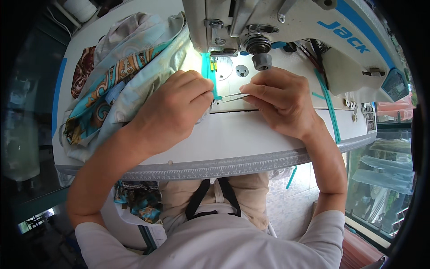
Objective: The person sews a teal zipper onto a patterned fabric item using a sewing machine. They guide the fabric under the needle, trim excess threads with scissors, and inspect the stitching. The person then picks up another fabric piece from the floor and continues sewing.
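In the head view my left hand [182,101] is closed, pinching the turquoise zipper strip [208,76] at the edge of a bunched pale, patterned fabric [134,67], which lies to its left. My right hand [282,103] holds thin metal tweezers [229,96], whose tips point left at the strip's lower end. Both hands are just below the sewing machine's head [210,29]. The lit needle plate [227,69] shows behind the strip; whatever my left fingertips cover is hidden.
Loose turquoise strips [330,107], small bobbins [347,103] and dark tools [313,56] lie at the right of the machine. A white cone of thread [80,9] stands at the upper left. The table's front edge carries a ruler tape [224,163]. Dark patterned cloth [136,201] hangs below.
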Demonstrator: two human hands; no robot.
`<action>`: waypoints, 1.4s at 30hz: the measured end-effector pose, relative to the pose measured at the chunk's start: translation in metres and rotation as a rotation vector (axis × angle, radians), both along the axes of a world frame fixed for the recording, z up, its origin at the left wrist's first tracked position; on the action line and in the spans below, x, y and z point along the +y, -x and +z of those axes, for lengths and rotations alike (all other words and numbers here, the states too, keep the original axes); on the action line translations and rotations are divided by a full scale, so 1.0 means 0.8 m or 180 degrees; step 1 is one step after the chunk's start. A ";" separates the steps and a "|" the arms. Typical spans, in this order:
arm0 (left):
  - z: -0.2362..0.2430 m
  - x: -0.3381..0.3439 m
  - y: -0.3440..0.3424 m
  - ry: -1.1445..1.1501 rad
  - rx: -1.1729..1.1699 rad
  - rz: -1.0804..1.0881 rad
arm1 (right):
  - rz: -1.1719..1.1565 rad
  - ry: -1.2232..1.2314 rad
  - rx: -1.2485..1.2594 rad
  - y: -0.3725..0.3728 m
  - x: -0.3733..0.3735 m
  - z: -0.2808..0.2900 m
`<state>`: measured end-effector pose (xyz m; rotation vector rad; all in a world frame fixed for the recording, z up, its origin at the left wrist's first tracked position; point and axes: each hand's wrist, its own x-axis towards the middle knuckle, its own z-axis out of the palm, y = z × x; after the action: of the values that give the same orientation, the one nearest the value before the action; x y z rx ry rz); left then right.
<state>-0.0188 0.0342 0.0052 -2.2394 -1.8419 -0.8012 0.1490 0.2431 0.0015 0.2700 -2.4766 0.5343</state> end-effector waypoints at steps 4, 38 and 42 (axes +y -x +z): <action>-0.005 -0.002 -0.002 -0.0082 -0.0159 0.0080 | 0.0063 -0.0152 0.0115 0.003 -0.003 -0.005; 0.005 -0.017 -0.003 0.0111 0.0316 -0.0096 | -0.0002 -0.0740 0.0214 0.005 -0.012 -0.008; 0.003 -0.016 -0.006 0.0032 0.0231 -0.0103 | 0.0019 -0.0706 0.0268 0.006 -0.012 -0.007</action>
<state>-0.0143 0.0214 0.0078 -2.2784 -1.7859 -0.7075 0.1444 0.2336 -0.0037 0.3795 -2.4539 0.2443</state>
